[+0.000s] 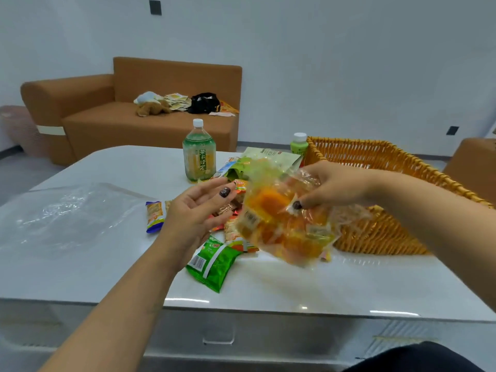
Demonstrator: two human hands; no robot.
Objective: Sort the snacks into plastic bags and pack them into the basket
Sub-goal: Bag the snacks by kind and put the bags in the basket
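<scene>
My right hand (328, 187) grips the top of a clear plastic bag (287, 218) filled with orange and yellow snack packets, and holds it above the table just left of the woven basket (381, 232). Beside the bag, my left hand (196, 208) hovers with its fingers relaxed and holds nothing. Loose snacks lie under and around the bag: a green packet (212, 260), a blue and orange packet (154, 216), a brown bar (228, 209). An empty clear plastic bag (64, 213) lies flat at the left of the table.
A large green tea bottle (199, 154) and a small green bottle (298, 145) stand at the far side of the white table (268, 288), with a pale green pouch (268, 157) between them. A brown sofa (128, 122) with oddments stands behind.
</scene>
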